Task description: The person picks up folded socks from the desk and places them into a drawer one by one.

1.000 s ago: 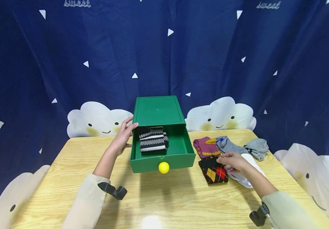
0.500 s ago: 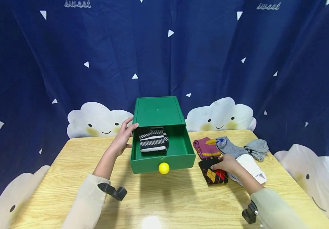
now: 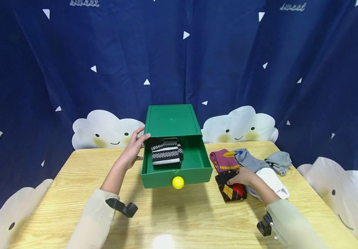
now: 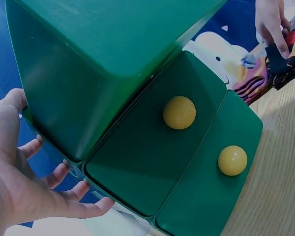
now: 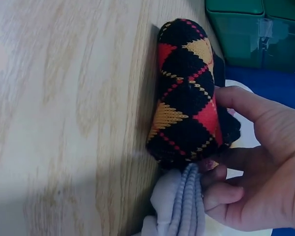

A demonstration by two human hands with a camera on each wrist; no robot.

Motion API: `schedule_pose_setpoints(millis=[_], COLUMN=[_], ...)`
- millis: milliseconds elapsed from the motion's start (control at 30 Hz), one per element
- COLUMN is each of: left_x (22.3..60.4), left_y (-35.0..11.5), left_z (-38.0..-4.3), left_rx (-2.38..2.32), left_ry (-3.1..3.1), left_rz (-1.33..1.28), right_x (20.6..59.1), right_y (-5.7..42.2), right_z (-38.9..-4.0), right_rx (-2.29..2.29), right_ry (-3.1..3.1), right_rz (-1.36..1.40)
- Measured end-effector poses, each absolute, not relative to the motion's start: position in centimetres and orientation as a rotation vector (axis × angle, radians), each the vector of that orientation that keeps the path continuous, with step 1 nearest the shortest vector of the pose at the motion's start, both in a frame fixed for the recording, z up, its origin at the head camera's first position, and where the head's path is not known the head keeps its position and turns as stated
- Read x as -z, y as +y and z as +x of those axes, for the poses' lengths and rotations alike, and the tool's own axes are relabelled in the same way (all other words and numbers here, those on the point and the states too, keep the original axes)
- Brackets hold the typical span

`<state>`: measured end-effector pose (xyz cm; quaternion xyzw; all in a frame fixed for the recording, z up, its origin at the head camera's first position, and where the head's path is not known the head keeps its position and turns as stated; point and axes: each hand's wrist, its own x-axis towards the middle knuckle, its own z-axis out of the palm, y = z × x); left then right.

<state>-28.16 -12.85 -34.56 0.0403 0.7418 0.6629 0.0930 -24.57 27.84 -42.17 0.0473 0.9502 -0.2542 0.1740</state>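
Observation:
A green drawer cabinet [image 3: 172,119] stands mid-table, its top drawer [image 3: 194,176] pulled out. In that drawer lies a folded black-and-white striped sock [image 3: 166,155] on the left. My left hand [image 3: 131,148] rests against the cabinet's left side; in the left wrist view its spread fingertips [image 4: 105,204] touch the edge. To the right of the cabinet, my right hand [image 3: 246,177] pinches a folded argyle sock [image 5: 184,93], black with red and yellow diamonds. The thumb lies over its dark part, with other fingers partly hidden behind it.
Beyond the argyle sock lie a purple-and-yellow folded sock [image 3: 223,162], a grey sock [image 3: 250,160], a light grey one [image 3: 279,162] and a white one [image 3: 273,181]. Two closed lower drawers carry yellow knobs [image 4: 179,112]. A blue curtain [image 3: 119,52] hangs behind the table.
My right hand has moved left and down onto the argyle sock and now pinches it. The left hand has stayed at the cabinet's side.

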Motion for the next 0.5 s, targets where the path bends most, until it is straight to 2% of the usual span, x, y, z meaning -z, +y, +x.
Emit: schedule_pose_setpoints(millis=[500], left_x=[34.4], left_y=[-12.9], left_z=[-28.1], left_rx=[-1.967], left_ry=[2.200], left_rz=[0.118], right_x=[42.2], right_y=[26.6], right_z=[-24.1], right_rx=[0.820], right_ry=[2.805], right_rz=[-0.014])
